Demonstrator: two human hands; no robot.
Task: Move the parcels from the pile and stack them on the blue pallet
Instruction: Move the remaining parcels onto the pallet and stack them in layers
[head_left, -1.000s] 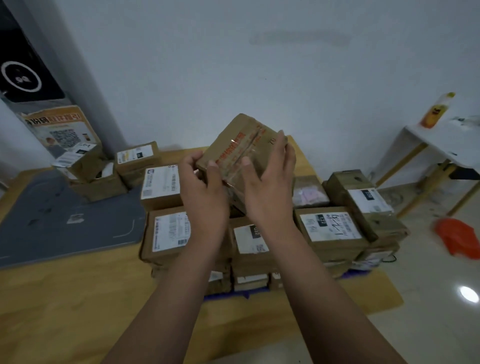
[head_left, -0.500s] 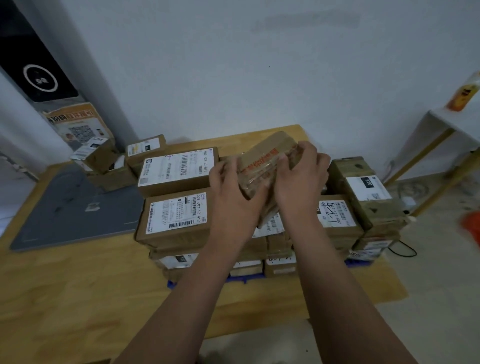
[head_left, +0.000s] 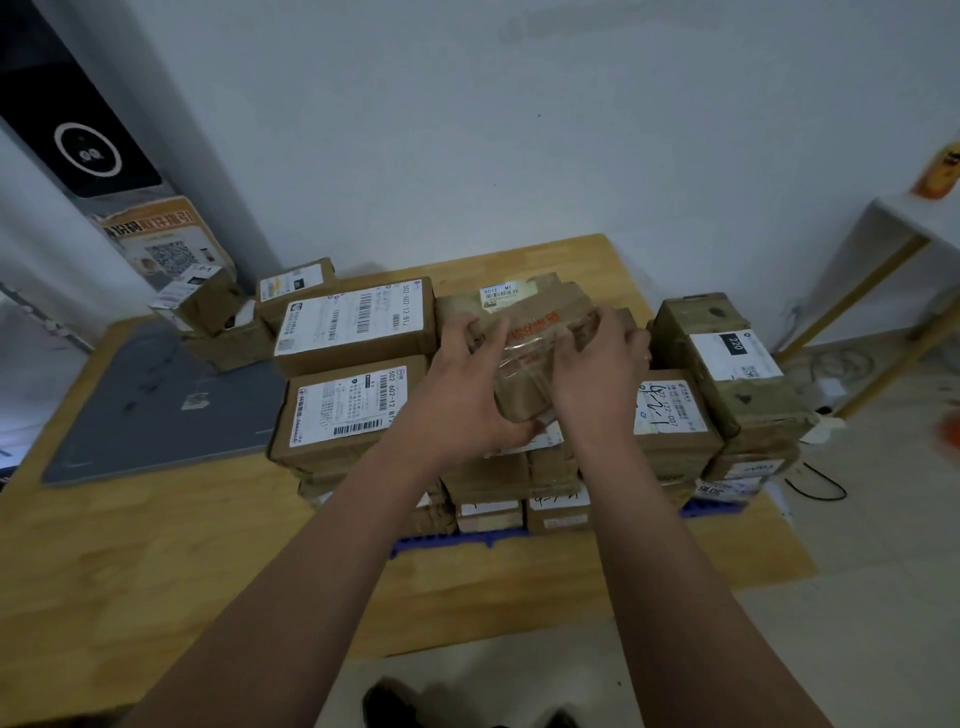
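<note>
A brown taped parcel (head_left: 524, 358) with red print lies low over the middle of the stack. My left hand (head_left: 462, 389) grips its left side and my right hand (head_left: 597, 374) grips its right side. Under it, several cardboard parcels with white labels are stacked, such as the front left parcel (head_left: 337, 410) and the right parcel marked 220 (head_left: 727, 364). Only slivers of the blue pallet (head_left: 447, 543) show beneath the stack's front edge. The pile of remaining parcels (head_left: 218, 322) sits at the back left by the grey mat.
A wooden platform (head_left: 156, 571) bears the pallet and a grey mat (head_left: 156, 410). A white side table (head_left: 914, 218) with yellow legs stands at the right, an orange bottle (head_left: 940, 171) on it. A black cable (head_left: 815, 483) trails on the floor. The wall lies close behind.
Both hands have brought the parcel down from chest height and flattened it onto the middle of the stack. The view has tilted down and closer.
</note>
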